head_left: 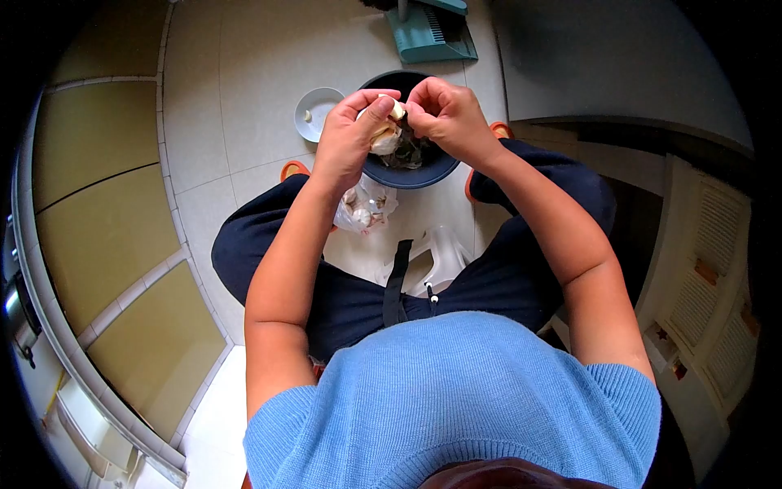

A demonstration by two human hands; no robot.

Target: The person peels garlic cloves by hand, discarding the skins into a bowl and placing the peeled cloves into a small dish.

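Note:
My left hand [352, 134] is closed around a partly peeled head of garlic [386, 134], with pale cloves showing between thumb and fingers. Close against its right side, my right hand [444, 114] has thumb and forefinger pinched together; what they hold, if anything, is too small to name. Both hands are over a dark round bin [415, 178] with dark scraps inside. To the left, a white bowl [314, 104] has one small pale clove [308, 116] in it. Below my left hand, a clear plastic bag [362, 213] with several garlic heads rests on the floor.
A teal dustpan [432, 37] lies beyond the bin. Part of a white plastic stool [440, 253] shows between my legs. Tan cabinet doors [106, 212] line the left, and a grey panel [619, 65] stands at the right. Orange footwear [294, 169] shows beside the bin.

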